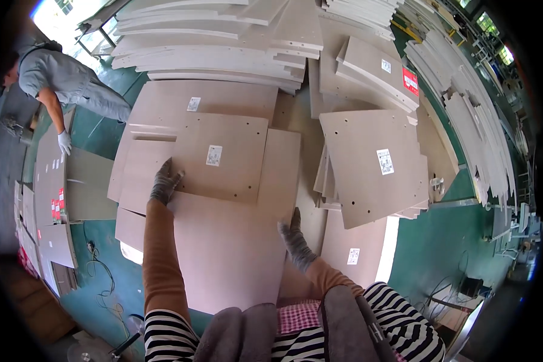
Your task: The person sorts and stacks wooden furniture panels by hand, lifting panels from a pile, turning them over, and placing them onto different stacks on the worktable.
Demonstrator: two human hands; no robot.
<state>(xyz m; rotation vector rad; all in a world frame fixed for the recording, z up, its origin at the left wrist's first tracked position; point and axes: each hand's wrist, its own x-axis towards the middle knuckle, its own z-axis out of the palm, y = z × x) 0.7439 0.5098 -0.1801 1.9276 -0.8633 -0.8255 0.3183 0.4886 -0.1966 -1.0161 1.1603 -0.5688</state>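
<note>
A workshop with a green floor (428, 247) surrounds stacks of pale panels, seen from above; beyond the left hand (164, 181), a co-worker (72, 78) in grey stands among further boards. The large plain panel (226, 247) lies between and nearer the body than the two gloved hands, its top face bare. The left hand spreads its fingers flat at its far left corner, near a smaller drilled panel (238, 136); it is unclenched and grasps nothing. The right hand (297, 241) lies with extended fingers along the right edge; whether it grips that edge cannot be told. The wide spacing of the hands probably steadies the panel and keeps it from sliding or turning. Printed faces point upward, presumably so that the codes can be read (their text is too small to make out here). To the right of the right hand, another drilled panel (371, 181) sits askew on a pile, its corners overhanging. Counted: two hands of the wearer, one co-worker, one large plain panel under the hands, two drilled panels with a central white label, and one red label (410, 81), beyond the right hand.
</note>
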